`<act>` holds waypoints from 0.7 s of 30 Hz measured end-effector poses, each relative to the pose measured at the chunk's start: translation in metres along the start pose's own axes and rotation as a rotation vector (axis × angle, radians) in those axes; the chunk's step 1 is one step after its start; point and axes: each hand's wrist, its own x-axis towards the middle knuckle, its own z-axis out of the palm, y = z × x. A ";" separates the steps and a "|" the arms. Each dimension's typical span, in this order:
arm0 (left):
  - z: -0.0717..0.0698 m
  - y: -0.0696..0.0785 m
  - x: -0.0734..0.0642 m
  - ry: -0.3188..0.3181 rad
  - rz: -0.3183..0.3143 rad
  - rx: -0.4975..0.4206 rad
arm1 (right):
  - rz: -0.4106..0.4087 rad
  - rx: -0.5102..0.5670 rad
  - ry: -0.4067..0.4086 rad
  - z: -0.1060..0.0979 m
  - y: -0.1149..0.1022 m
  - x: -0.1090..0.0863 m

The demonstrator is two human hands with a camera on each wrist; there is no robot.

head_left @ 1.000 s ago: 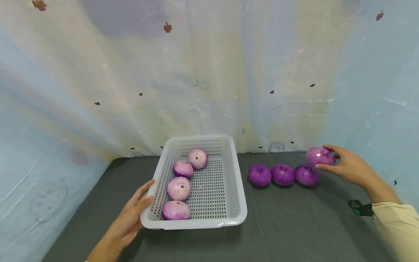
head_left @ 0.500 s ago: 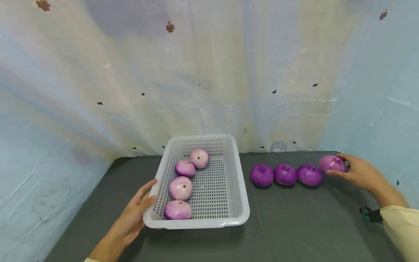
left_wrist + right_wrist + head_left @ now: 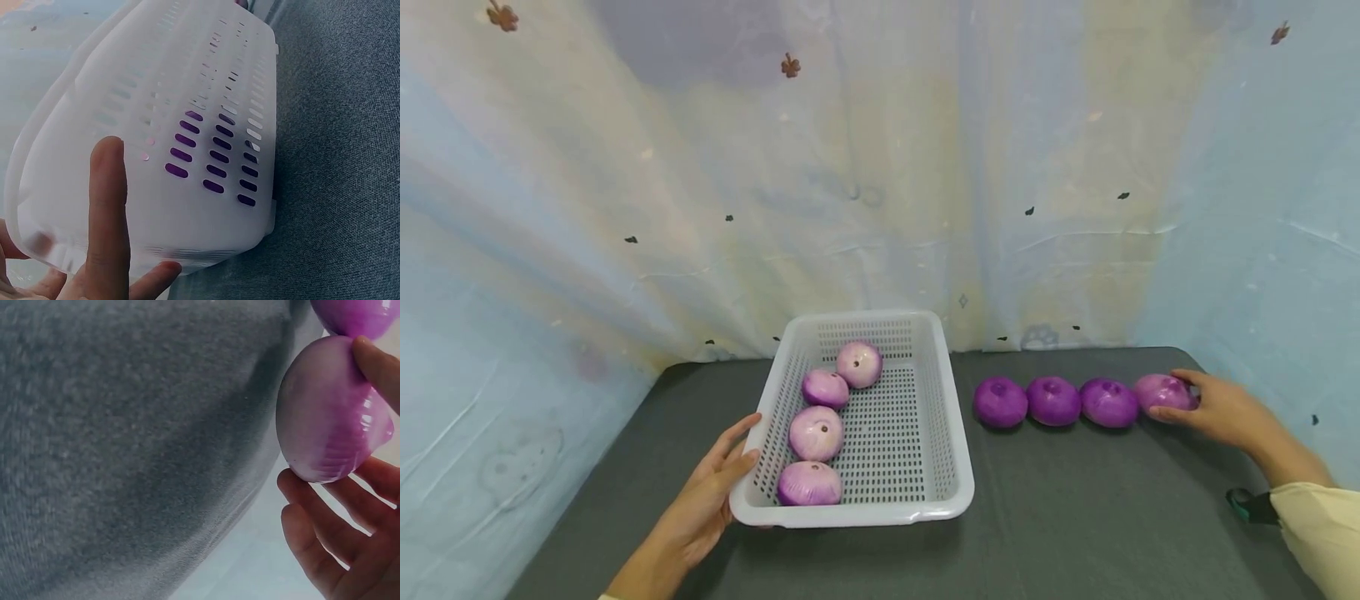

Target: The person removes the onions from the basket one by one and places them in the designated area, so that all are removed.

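My right hand [image 3: 1232, 412] holds a glossy pinkish-purple onion [image 3: 1163, 395] between thumb and fingers at the right end of a row. The right wrist view shows this onion [image 3: 331, 412] close up, touching a purple neighbour [image 3: 359, 315]. Three darker onions continue the row leftward, the nearest being a purple onion [image 3: 1108, 402]. My left hand [image 3: 700, 492] grips the left side of a white slotted plastic basket [image 3: 958, 467]. Several paler onions, among them a front one [image 3: 809, 483], lie along the basket's left side. In the left wrist view, fingers [image 3: 107, 206] lie against the basket wall [image 3: 187, 219].
A dark grey cloth [image 3: 1060, 517] covers the table. Behind and beside it hangs a pale patterned curtain [image 3: 880, 167]. A dark strap with a green part [image 3: 1251, 506] sits at the right cuff.
My right hand has moved right and down with the onion, from above the row to its right end, where it meets the third onion. The left hand stays on the basket.
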 end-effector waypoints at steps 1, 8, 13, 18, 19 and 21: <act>0.000 0.000 0.000 0.002 -0.003 -0.002 | 0.003 -0.001 -0.005 0.000 0.000 0.000; 0.000 -0.001 0.000 0.012 -0.004 -0.012 | 0.025 -0.002 -0.022 0.006 0.002 0.001; 0.000 -0.001 0.000 0.011 -0.002 -0.012 | 0.022 0.001 -0.015 0.008 0.002 0.003; 0.000 -0.002 0.000 -0.010 0.013 -0.017 | 0.002 0.017 0.003 0.008 0.002 0.002; 0.000 -0.002 0.000 -0.010 0.016 -0.019 | -0.002 0.019 0.006 0.008 0.002 0.002; -0.001 -0.002 0.001 -0.012 0.017 -0.023 | -0.006 0.018 0.011 0.008 0.002 0.003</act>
